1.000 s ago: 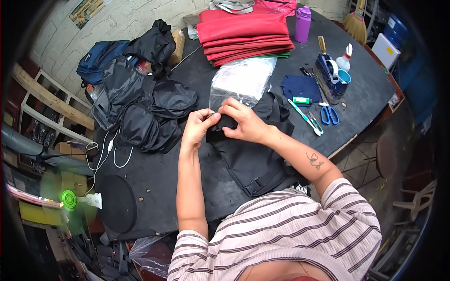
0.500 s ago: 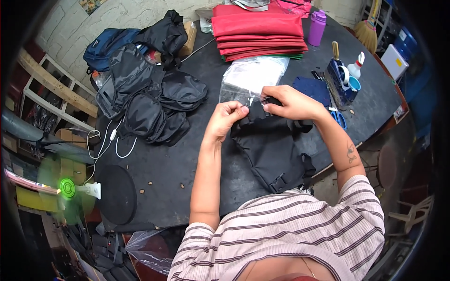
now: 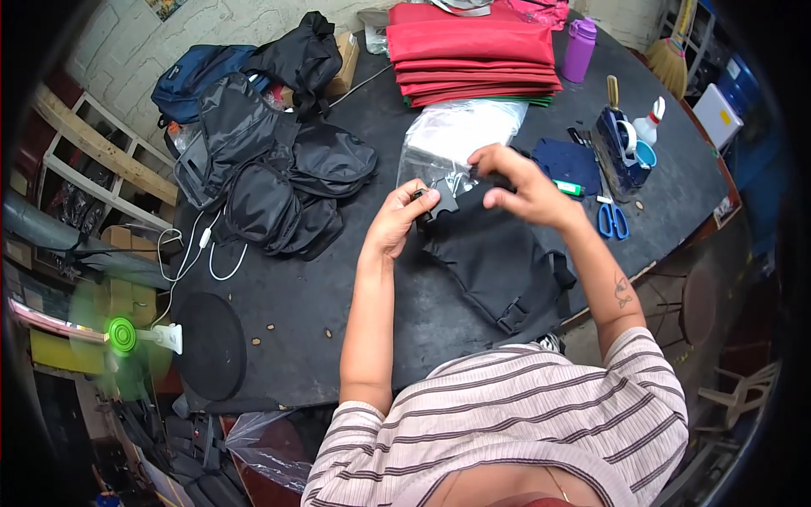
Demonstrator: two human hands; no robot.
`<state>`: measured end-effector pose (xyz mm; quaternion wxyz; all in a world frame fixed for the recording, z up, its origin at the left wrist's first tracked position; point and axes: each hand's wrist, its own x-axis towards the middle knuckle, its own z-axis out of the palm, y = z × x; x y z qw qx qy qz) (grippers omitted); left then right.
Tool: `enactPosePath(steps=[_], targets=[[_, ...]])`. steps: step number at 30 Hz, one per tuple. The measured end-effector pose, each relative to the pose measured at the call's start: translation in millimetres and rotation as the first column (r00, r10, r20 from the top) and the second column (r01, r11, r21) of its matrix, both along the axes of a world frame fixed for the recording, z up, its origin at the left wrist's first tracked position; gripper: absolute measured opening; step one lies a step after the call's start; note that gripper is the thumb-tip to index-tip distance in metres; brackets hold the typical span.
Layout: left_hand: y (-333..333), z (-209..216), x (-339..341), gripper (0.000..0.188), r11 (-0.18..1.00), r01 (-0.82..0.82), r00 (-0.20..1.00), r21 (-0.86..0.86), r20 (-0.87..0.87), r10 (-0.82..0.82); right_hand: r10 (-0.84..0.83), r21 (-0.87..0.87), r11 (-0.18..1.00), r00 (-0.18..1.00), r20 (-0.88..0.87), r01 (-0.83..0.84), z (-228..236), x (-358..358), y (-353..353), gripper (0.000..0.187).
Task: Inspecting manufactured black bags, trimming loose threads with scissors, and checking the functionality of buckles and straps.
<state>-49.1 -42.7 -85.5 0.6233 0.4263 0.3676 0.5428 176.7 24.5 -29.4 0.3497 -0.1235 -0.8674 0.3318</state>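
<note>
My left hand pinches a black plastic buckle at the far end of a black bag. The bag lies on the table in front of me, with another black buckle on its near end. Just right of the held buckle, my right hand hovers with thumb and fingers apart, and nothing shows between them. Beyond both hands lies a clear plastic bag with white contents; dark pieces show through its near end.
Folded red fabric is stacked at the back beside a purple bottle. Black bags lie to the left, near a small green fan. Blue scissors, navy cloth and a tape dispenser sit on the right.
My right hand has come away from the left hand and opened, moving slightly right. The buckle in my left hand is now more exposed. A green item on the navy cloth has come into sight.
</note>
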Motion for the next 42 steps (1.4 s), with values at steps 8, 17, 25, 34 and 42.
enactPosePath(steps=[8, 17, 25, 34, 42], targets=[[-1.9, 6.4, -4.2, 0.019, 0.991, 0.105, 0.990, -0.085, 0.102, -0.096, 0.041, -0.070, 0.997, 0.996, -0.077, -0.046, -19.8, -21.2, -15.9, 0.035], [-2.1, 6.1, -5.4, 0.023, 0.987, 0.145, 0.988, -0.071, 0.059, -0.141, 0.015, 0.025, 1.000, 1.000, -0.010, -0.015, -18.5, -17.4, -12.9, 0.041], [-7.0, 14.1, 4.4, 0.034, 0.989, 0.033, 0.999, -0.143, 0.038, -0.028, 0.035, 0.099, 0.995, 0.997, -0.067, -0.028, -20.5, -24.8, -20.7, 0.071], [-10.9, -5.8, 13.4, 0.053, 0.996, -0.017, 0.993, -0.092, 0.113, 0.027, 0.103, 0.062, 0.993, 0.994, -0.046, -0.100, -11.8, -32.0, -30.2, 0.097], [-16.9, -11.4, 31.7, 0.053, 0.997, -0.001, 0.957, -0.079, 0.288, 0.024, 0.110, 0.068, 0.991, 0.991, 0.081, -0.115, -17.6, -44.7, -41.8, 0.106]])
